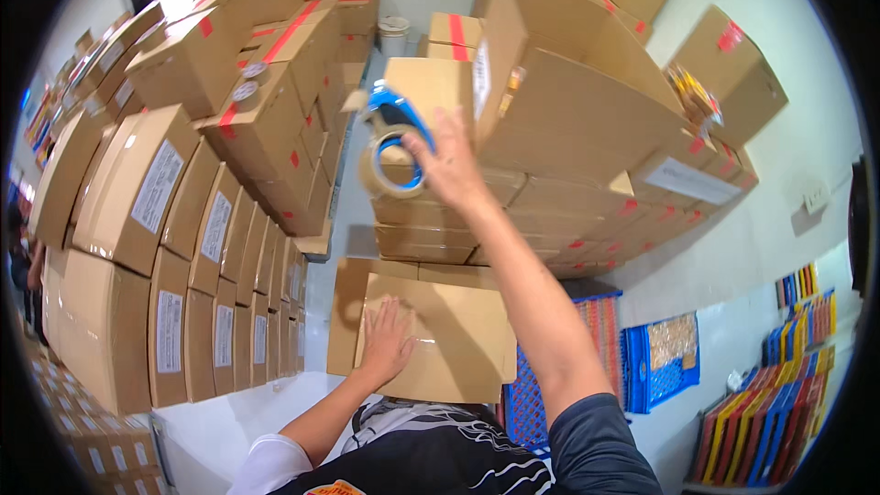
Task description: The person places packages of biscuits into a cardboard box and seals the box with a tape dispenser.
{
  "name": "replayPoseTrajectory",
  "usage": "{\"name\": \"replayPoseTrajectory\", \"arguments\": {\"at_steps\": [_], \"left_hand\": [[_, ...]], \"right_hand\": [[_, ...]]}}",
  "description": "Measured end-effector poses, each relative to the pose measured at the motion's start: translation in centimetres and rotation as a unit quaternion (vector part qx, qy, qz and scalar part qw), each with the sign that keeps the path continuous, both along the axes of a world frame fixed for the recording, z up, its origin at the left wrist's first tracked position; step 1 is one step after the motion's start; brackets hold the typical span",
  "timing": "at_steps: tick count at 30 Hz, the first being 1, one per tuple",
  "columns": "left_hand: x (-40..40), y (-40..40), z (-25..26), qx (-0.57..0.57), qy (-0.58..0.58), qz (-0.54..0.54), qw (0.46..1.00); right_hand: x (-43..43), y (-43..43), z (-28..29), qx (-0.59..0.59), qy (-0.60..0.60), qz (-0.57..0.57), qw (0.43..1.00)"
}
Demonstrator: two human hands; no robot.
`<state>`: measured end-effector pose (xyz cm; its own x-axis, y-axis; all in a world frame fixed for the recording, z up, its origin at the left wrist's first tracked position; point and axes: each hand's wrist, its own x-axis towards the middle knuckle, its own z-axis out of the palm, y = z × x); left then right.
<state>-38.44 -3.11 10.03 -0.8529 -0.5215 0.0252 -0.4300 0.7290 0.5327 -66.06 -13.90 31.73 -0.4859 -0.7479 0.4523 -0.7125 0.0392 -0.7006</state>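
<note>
My right hand [450, 165] is stretched forward and grips a blue hand-held tape dispenser [385, 100], blurred at its edges. A roll of clear packing tape [375, 168] is mounted on it. Behind the dispenser stands a carton [423, 79] on a stack. Close to my body lies a closed cardboard carton [447, 337], its top flat. My left hand [388, 340] rests palm down on that top, fingers slightly spread, holding nothing.
A large open-topped carton [584, 96] sits on the stack ahead to the right. Labelled cartons [158, 185] line the left, with tape rolls [246, 95] on boxes behind them. Blue plastic crates [660, 364] stand at right. A person [31, 275] is at the far left edge.
</note>
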Motion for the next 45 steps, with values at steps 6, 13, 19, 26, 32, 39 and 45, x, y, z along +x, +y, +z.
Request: {"name": "replayPoseTrajectory", "arguments": {"at_steps": [6, 13, 19, 26, 32, 39, 45], "left_hand": [[3.7, -0.9, -0.5, 0.053, 0.009, 0.106, 0.993], [4.2, -1.2, -0.9, 0.102, 0.074, 0.114, 0.985], [2.8, -1.6, -0.8, 0.143, 0.066, 0.146, 0.977], [0.2, -6.4, -2.5, 0.269, 0.111, 0.197, 0.936], [-4.0, -7.1, -4.2, 0.285, 0.145, 0.206, 0.925], [-2.6, -7.7, -5.2, 0.272, 0.062, 0.260, 0.924], [-3.9, -7.4, -4.8, 0.321, 0.054, 0.265, 0.908]], "right_hand": [[-4.5, 0.0, 1.9, 0.107, 0.062, 0.019, 0.992], [-7.1, -0.6, 2.5, 0.138, 0.095, -0.104, 0.980], [-8.7, -2.6, 2.3, 0.182, 0.093, -0.193, 0.960], [-3.3, 3.6, 0.7, -0.037, 0.222, -0.040, 0.973], [-5.2, 24.3, -20.1, 0.076, -0.178, -0.211, 0.958], [-1.7, 25.3, -30.0, 0.077, -0.501, -0.117, 0.854], [5.2, 39.8, -32.9, 0.212, -0.243, -0.049, 0.945]]}}
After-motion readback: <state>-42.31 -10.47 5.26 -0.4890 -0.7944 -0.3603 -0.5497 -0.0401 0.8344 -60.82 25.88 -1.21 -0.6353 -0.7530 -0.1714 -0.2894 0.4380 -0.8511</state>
